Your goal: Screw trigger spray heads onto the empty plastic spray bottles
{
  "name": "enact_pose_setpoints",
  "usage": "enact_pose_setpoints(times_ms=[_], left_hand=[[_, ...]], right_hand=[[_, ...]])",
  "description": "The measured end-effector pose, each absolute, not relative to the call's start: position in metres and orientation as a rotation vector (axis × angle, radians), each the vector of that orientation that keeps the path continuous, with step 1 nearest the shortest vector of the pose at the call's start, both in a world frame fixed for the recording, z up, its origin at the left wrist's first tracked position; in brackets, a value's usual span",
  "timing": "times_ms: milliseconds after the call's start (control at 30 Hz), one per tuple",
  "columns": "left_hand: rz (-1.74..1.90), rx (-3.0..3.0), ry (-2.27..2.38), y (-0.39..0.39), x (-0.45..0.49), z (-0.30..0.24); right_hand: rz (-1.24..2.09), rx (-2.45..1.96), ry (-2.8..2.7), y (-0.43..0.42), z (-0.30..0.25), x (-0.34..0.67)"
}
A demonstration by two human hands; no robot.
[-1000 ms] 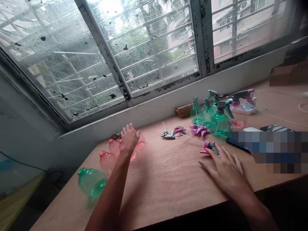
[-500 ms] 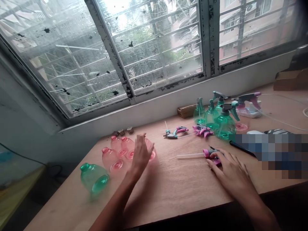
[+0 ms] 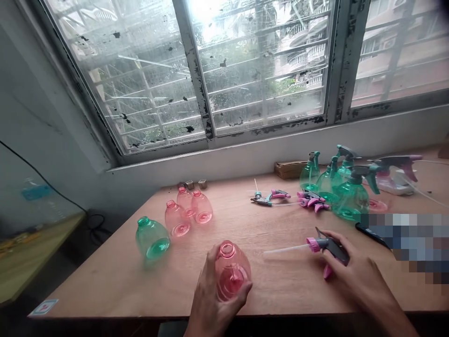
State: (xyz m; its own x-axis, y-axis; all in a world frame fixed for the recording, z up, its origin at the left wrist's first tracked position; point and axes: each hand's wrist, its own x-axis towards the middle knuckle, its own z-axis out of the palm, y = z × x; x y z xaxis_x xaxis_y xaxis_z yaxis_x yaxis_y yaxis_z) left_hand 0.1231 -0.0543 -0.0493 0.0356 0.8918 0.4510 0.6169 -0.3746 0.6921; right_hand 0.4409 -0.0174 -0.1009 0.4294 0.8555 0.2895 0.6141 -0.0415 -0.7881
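My left hand (image 3: 213,299) is wrapped round an open pink plastic bottle (image 3: 231,269) near the table's front edge, mouth pointing away from me. My right hand (image 3: 358,271) grips a pink and grey spray trigger head (image 3: 328,245) whose white dip tube points left toward the bottle. Three more pink bottles (image 3: 189,210) and a green one (image 3: 152,238) lie on the wooden table (image 3: 105,281) to the left.
Several green spray bottles with heads fitted (image 3: 345,192) stand at the back right, with loose trigger heads (image 3: 280,196) beside them. A small cardboard box (image 3: 289,169) lies against the window wall. A blurred-out patch covers the table's right side.
My left hand picked one pink bottle from the group at the back and brought it to the front edge. My right hand closed on the trigger head and lifted it.
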Motion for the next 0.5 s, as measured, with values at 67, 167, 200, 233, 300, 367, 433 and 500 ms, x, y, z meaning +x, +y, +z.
enact_pose_setpoints(times_ms=[67,167,200,233,300,367,433,500], left_hand=[[1.239,2.263,1.564,-0.052,0.12,-0.047],[1.129,2.627,1.667,-0.051,0.113,-0.041],[1.085,2.693,1.716,-0.051,0.111,-0.039],[1.042,2.734,1.759,-0.051,0.109,-0.038],[0.967,2.791,1.811,-0.052,0.107,-0.037],[0.922,2.833,1.825,-0.051,0.107,-0.036],[0.893,2.859,1.825,-0.049,0.109,-0.036],[0.888,2.867,1.806,-0.045,0.112,-0.036]], right_hand=[[0.363,-1.644,-1.2,-0.025,-0.098,0.435],[0.349,-1.555,-1.069,-0.037,-0.094,0.426],[0.332,-1.555,-1.045,-0.041,-0.092,0.423],[0.309,-1.563,-1.032,-0.044,-0.089,0.42],[0.259,-1.583,-1.038,-0.049,-0.083,0.416],[0.21,-1.587,-1.062,-0.053,-0.076,0.41],[0.171,-1.589,-1.086,-0.055,-0.069,0.404],[0.137,-1.589,-1.117,-0.057,-0.062,0.396]])
